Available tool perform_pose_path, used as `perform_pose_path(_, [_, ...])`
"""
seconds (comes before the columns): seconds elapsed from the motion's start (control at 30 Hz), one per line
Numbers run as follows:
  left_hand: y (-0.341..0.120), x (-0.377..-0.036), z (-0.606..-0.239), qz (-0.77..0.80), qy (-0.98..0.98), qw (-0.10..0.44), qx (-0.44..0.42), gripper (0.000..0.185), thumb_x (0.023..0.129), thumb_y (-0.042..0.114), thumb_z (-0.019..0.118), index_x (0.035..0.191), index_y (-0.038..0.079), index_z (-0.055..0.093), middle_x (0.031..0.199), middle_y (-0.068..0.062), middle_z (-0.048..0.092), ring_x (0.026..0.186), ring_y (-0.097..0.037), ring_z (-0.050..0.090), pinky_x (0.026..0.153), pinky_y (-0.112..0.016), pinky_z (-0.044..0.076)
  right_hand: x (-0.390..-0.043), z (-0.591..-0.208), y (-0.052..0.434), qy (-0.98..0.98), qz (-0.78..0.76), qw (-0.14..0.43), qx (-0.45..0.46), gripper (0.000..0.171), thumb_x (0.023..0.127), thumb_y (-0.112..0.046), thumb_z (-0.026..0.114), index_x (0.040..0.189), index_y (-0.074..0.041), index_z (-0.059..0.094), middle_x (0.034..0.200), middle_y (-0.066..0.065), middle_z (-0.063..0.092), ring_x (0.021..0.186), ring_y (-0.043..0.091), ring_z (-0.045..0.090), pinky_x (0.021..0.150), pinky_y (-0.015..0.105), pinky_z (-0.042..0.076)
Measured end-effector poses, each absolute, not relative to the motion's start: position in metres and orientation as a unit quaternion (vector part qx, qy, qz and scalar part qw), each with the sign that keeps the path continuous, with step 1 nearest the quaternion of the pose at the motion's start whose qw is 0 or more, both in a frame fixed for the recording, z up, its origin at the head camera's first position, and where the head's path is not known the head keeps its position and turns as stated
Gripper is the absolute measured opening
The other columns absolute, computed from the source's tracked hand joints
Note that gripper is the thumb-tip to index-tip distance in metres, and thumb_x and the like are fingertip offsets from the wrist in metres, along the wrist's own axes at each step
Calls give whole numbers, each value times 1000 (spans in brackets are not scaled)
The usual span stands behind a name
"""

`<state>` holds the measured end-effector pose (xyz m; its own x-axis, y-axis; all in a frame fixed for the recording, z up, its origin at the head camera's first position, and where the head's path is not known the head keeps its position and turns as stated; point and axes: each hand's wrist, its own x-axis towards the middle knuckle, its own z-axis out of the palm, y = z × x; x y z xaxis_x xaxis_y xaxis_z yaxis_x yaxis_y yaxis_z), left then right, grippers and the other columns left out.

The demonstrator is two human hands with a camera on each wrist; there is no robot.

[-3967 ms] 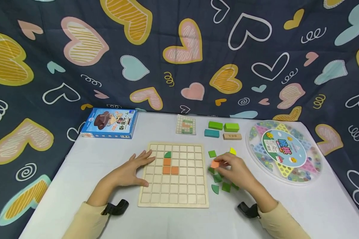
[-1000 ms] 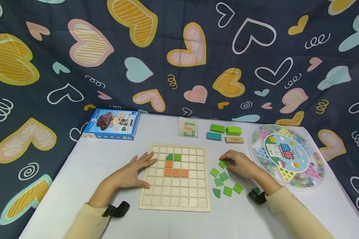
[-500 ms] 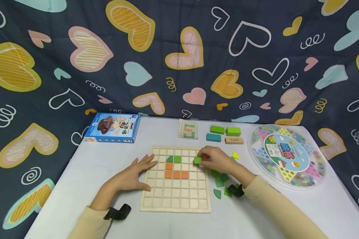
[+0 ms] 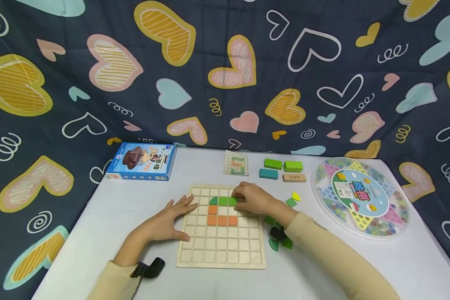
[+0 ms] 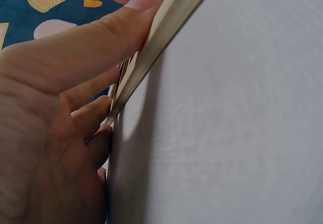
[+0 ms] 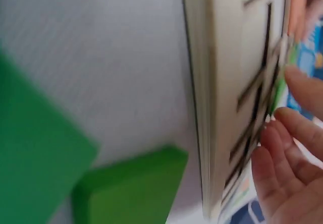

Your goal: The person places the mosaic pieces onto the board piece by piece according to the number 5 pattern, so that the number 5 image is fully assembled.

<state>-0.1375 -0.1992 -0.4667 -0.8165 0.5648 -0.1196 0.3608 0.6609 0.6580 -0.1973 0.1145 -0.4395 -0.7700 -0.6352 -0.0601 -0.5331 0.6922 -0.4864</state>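
My right hand [image 4: 253,199] pinches a green square tile [image 4: 233,201] right at its fingertips, on the wooden grid board [image 4: 221,250]; my left hand [image 4: 170,221] lies flat, fingers straight, on the board's left edge

Pale matt wooden grid board [image 4: 221,246] lies on smooth white tablecloth [image 4: 360,266] beside glossy cardboard box [image 4: 142,161]

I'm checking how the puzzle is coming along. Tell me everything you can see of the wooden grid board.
The wooden grid board is a pale, flat square tray divided into small square cells, lying on the white table. Its second row holds a green quarter-round piece and two green squares; below sit four orange squares in an L. The left hand rests flat against its left edge, and the right hand touches the newest green square.
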Motion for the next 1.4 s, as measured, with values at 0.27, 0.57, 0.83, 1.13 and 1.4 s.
perform_pose_path(0.27, [-199,-138,-465,314,899,162,260,97,64,44,83,146,15,38,159,-8,17,146,-33,10,116,-58,1,-180,-431,195,917,-305,74,-246,36,84,-13,70,118,-3,63,114,10,65,103,26,62,87,40,54])
perform_pose_path(0.57, [-202,-138,-463,317,899,165,253,96,65,42,83,146,16,38,159,-7,17,147,-32,10,116,-58,0,-173,-440,258,937,-277,60,-204,36,80,-1,70,116,1,64,109,13,65,95,26,61,82,41,54])
perform_pose_path(0.83, [-201,-139,-464,311,900,166,256,96,66,44,82,147,17,37,159,-6,18,147,-31,10,116,-58,1,-175,-442,251,950,-194,28,-242,23,76,1,73,99,-2,70,91,4,61,80,14,56,70,32,50])
perform_pose_path(1.13, [-203,-139,-461,316,899,161,256,97,65,44,82,146,14,39,159,-9,18,146,-33,10,115,-59,1,-181,-429,184,924,-253,53,-281,24,83,-16,72,105,-9,69,98,0,66,85,13,61,75,30,54])
perform_pose_path(1.4, [-200,-136,-461,316,900,179,241,97,65,47,82,147,19,37,159,-3,16,148,-28,8,117,-55,0,-188,-438,135,920,-189,52,-339,25,84,-17,72,107,-8,72,97,0,65,86,11,61,74,25,53])
